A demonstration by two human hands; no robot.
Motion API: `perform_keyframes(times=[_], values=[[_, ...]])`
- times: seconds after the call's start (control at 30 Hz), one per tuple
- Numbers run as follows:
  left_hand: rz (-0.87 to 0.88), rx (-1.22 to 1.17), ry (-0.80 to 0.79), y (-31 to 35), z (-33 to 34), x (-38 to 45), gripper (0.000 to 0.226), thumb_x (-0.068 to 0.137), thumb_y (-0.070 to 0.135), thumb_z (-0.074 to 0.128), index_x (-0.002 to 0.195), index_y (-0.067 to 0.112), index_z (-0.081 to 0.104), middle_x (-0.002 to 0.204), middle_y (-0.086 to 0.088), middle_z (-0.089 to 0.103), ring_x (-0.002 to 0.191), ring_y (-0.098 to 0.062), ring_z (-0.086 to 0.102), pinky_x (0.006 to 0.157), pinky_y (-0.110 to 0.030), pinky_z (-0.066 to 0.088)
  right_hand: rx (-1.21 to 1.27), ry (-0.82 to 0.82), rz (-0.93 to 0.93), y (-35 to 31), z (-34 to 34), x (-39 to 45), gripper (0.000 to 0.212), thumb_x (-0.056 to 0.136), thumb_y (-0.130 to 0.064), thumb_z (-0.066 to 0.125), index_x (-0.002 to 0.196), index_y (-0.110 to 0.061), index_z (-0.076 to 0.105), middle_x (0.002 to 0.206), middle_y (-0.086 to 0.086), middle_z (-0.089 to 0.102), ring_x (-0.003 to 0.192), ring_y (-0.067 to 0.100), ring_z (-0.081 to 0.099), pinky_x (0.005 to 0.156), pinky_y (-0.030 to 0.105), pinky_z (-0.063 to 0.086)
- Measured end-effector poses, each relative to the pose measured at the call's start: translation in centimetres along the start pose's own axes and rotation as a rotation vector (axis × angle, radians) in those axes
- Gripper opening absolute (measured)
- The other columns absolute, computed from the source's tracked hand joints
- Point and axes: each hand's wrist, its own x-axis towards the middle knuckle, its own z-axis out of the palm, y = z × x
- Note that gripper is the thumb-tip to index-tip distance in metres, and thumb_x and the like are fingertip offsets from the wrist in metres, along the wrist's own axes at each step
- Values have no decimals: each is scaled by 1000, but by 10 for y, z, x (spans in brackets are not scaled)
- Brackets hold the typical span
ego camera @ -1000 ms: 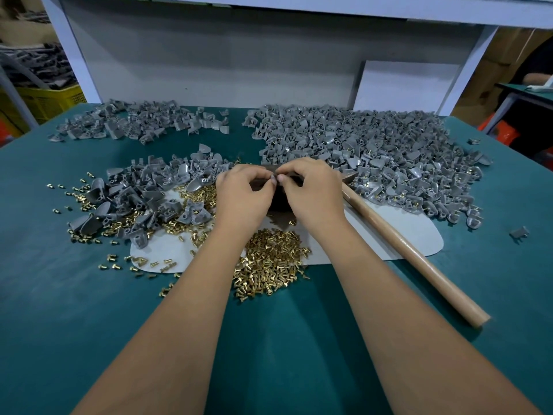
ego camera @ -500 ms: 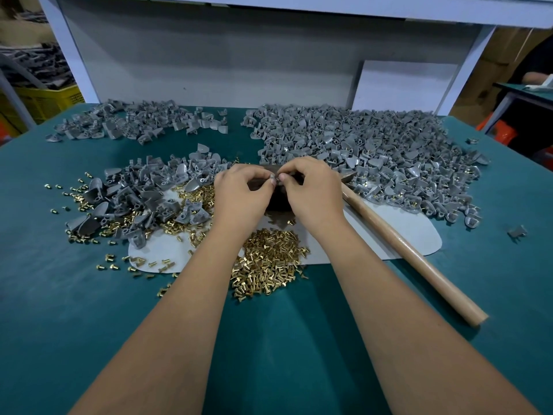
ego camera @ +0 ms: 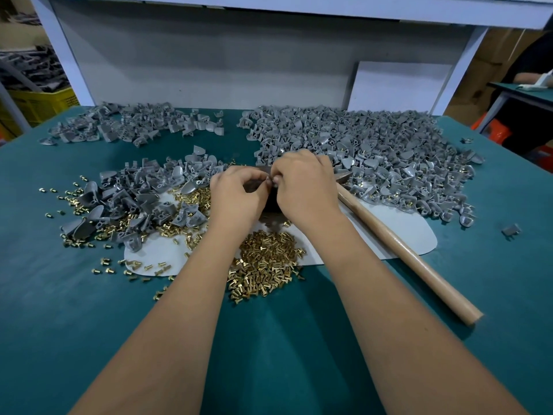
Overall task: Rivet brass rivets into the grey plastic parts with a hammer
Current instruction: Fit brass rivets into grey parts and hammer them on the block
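Fingers [ego camera: 270, 178] of both hands are kept pinched together on something tiny, unidentifiable, over the dark block, little changed; the hammer [ego camera: 401, 244] lies unused at four o'clock.

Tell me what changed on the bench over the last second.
Nothing visibly moved. Left hand and right hand stay fingertip to fingertip over the dark block, pinching something too small to identify. The hammer lies untouched beside the right forearm; rivet pile and grey parts unchanged.
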Motion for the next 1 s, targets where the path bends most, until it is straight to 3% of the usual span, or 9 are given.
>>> perform_keyframes(times=[0.2, 0.57, 0.83, 1.0], values=[[3, -1, 8, 2, 1, -2, 12, 89, 20, 66, 95, 20, 76, 112, -4, 65, 117, -31, 50, 105, -48, 38, -5, -40, 74, -5, -2, 3, 12, 87, -16, 57, 85, -25, 64, 95, -5, 65, 101, 21, 52, 86, 37, 31], [36, -29, 12, 2, -1, -2, 10, 88, 19, 68, 93, 19, 76, 104, 2, 65, 112, -25, 54, 106, -47, 37, 164, -21, 98, 1, 6, -5, 12, 92, -16, 53, 90, -19, 65, 98, -5, 64, 98, 19, 55, 86, 34, 29], [-4, -21, 6, 3, -1, -1, 12, 91, 20, 64, 97, 18, 75, 102, 8, 58, 118, -27, 50, 108, -47, 36, 557, -52, 291, 6, 3, -8, 28, 93, -5, 48, 104, -15, 71, 107, -1, 69, 103, 16, 58, 94, 37, 46], [-1, -7, 4, 2, -2, -1, 14, 91, 20, 64, 99, 17, 75, 108, 4, 61, 119, -28, 50, 108, -46, 37, 606, -35, 327, 5, 2, -8, 23, 90, -11, 53, 98, -19, 73, 101, -5, 70, 98, 12, 59, 91, 35, 48]])
